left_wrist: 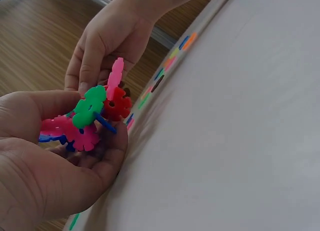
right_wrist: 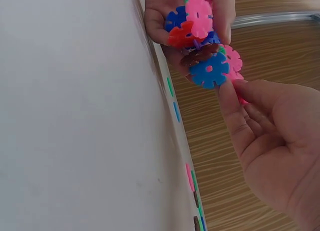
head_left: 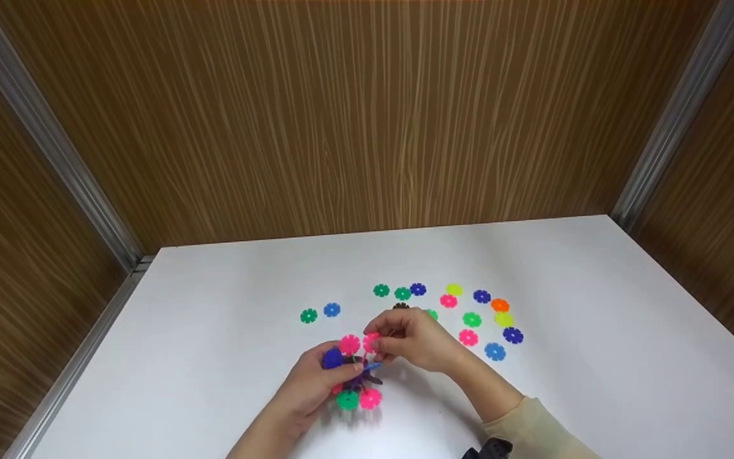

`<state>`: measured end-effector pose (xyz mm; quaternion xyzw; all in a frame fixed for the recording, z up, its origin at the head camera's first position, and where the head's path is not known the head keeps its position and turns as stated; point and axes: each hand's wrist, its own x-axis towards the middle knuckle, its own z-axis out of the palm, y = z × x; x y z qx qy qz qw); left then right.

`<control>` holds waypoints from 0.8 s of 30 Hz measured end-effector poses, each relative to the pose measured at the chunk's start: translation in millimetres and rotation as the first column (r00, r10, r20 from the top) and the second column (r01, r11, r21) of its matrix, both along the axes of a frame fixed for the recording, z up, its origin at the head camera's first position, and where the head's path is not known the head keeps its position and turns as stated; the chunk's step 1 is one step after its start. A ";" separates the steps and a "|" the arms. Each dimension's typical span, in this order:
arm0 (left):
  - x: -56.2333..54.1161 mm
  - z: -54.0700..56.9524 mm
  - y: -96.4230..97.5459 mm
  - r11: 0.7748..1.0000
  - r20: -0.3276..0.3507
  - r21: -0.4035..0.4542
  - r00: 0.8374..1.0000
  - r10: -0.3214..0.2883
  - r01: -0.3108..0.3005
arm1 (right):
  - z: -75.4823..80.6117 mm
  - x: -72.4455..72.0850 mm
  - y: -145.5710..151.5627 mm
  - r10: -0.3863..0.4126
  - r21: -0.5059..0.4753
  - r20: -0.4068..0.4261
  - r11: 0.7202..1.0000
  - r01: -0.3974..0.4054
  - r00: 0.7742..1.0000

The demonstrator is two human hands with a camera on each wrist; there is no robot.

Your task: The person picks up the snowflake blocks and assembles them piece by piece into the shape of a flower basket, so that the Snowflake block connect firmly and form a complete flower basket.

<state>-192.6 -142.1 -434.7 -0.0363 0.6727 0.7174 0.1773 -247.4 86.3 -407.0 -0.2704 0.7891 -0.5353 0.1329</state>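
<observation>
My left hand [head_left: 308,384] grips a cluster of interlocked notched plastic discs above the white table. Around the cluster show a green disc [head_left: 347,400], a pink disc [head_left: 371,399], a dark blue disc [head_left: 332,358] and another pink disc [head_left: 349,344]. My right hand [head_left: 419,338] pinches a pink disc [head_left: 371,342] between thumb and fingers at the cluster's far right side. In the right wrist view a blue disc [right_wrist: 210,71], a brown disc [right_wrist: 200,55] and a red disc [right_wrist: 181,35] stick out. Fingers hide the cluster's middle.
Loose discs lie on the white table [head_left: 214,331] beyond my hands, among them a green disc [head_left: 308,315], a blue disc [head_left: 332,310], an orange disc [head_left: 499,305] and a pink disc [head_left: 468,338]. A wood-grain wall [head_left: 367,115] rises behind the table.
</observation>
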 end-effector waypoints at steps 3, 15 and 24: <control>0.2 -0.8 2.3 0.999 -0.010 -0.044 1.000 0.015 -0.016 | 1.0 1.1 -1.2 -0.004 0.000 -0.026 1.000 0.004 1.000; -1.3 1.7 8.0 0.976 -0.004 -0.172 0.991 0.133 -0.132 | 4.2 4.7 -2.6 -0.009 0.045 -0.122 0.999 0.015 0.993; 1.4 0.0 8.4 0.978 -0.115 -0.156 0.986 0.120 -0.137 | 0.5 4.8 -4.3 -0.006 0.039 -0.094 0.999 0.009 0.996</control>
